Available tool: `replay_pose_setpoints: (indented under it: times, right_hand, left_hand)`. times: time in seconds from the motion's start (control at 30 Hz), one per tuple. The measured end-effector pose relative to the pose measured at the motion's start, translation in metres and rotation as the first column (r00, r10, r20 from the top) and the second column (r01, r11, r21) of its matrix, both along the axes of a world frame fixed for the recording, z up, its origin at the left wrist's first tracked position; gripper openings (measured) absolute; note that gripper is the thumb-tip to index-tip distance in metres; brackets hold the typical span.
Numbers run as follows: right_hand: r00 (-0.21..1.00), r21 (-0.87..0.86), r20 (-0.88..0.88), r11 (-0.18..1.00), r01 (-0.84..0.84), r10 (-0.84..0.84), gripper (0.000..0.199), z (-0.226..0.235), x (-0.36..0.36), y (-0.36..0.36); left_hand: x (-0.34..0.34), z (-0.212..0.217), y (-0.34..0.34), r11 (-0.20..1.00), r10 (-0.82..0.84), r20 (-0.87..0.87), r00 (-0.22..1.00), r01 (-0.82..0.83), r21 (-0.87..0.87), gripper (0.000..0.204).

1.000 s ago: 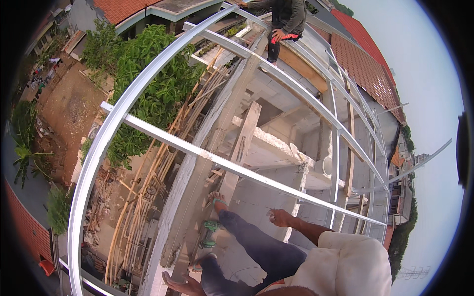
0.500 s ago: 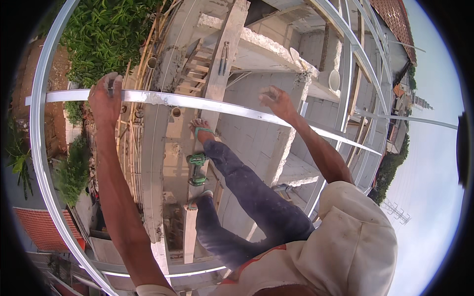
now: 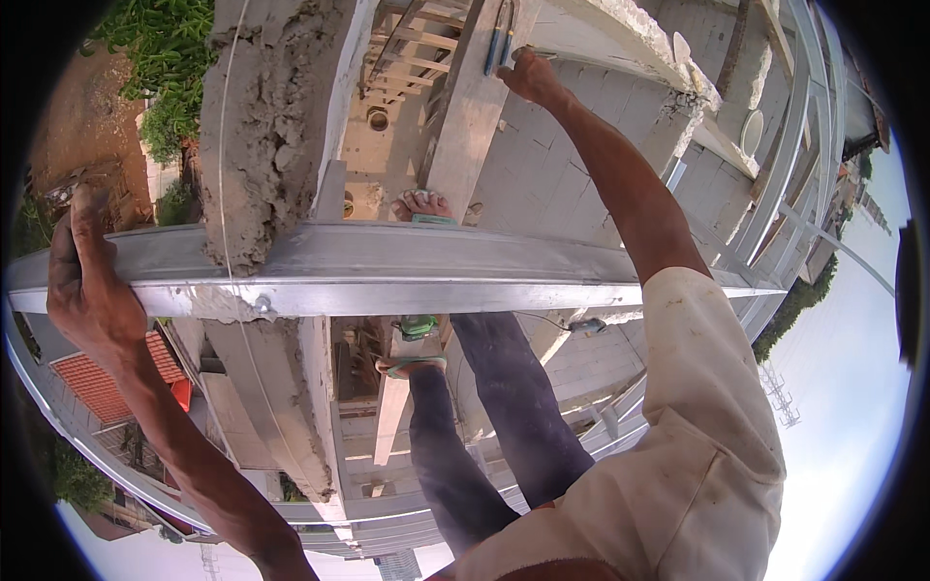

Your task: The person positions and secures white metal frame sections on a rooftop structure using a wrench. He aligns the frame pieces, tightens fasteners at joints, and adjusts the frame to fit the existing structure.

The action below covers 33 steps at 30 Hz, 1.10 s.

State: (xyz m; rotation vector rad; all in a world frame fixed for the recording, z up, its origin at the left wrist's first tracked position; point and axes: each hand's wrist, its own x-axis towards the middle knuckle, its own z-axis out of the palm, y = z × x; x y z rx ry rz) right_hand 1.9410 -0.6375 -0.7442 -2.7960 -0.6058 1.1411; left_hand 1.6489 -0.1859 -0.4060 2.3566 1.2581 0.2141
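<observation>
L hand (image 3: 92, 290) is clenched round the left end of a long metal channel (image 3: 407, 266), fingers over the top edge, thumb side toward the body. The channel runs level across the view, resting on a rough concrete beam (image 3: 266, 136) near its left third and passing over the person's legs. R hand (image 3: 528, 73) reaches well past it, up to a timber plank (image 3: 475, 116), beside two pencil-like tools (image 3: 499, 39); fingers look curled, but can't tell if they grasp anything or just press on the wood.

Handling, as a guess: thin folded sheet metal, so light for its length but whippy. Held at one end only, the far end (image 3: 746, 289) will sag and swing; it prob. twists easily along its length too. Edges look sharp and bare skin is on them, so wrap the flat faces, not the lips. Surface is smooth, dusty w/ mortar crumbs, so could slide on the beam. Best holds: one hand near each third, or one end plus the beam as a rest.

Feet in sandals (image 3: 417, 363) stand on a narrow board (image 3: 392, 416) w/ open drop below; a small green item (image 3: 417, 326) sits by the foot. Gardens and red roofs (image 3: 97, 382) lie far below.
</observation>
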Motion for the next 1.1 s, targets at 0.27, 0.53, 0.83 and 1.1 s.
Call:
replay_pose_setpoints:
  times: [0.27,0.53,0.83,1.1]
  right_hand:
    - [0.978,-0.044,0.143,0.986,0.162,-0.154,0.09,-0.085,0.004,0.045]
    - [0.801,-0.187,-0.227,0.831,0.523,-0.555,0.058,-0.029,-0.006,0.088]
    - [0.546,-0.065,-0.578,0.701,0.71,-0.606,0.016,0.242,-0.065,0.055]
    - [0.959,0.382,-0.284,0.915,0.127,-0.014,0.033,0.548,-0.227,0.106]
  left_hand:
    - [-0.025,-0.015,0.028,0.96,-0.255,-0.013,0.967,0.255,0.116,0.035]
    - [-0.041,0.011,0.029,0.97,-0.123,-0.087,0.989,0.139,0.199,0.032]
    - [-0.072,0.096,0.029,0.968,-0.096,-0.056,0.994,0.106,0.227,0.037]
    - [-0.124,0.164,0.015,0.975,-0.107,-0.012,0.994,0.107,0.195,0.043]
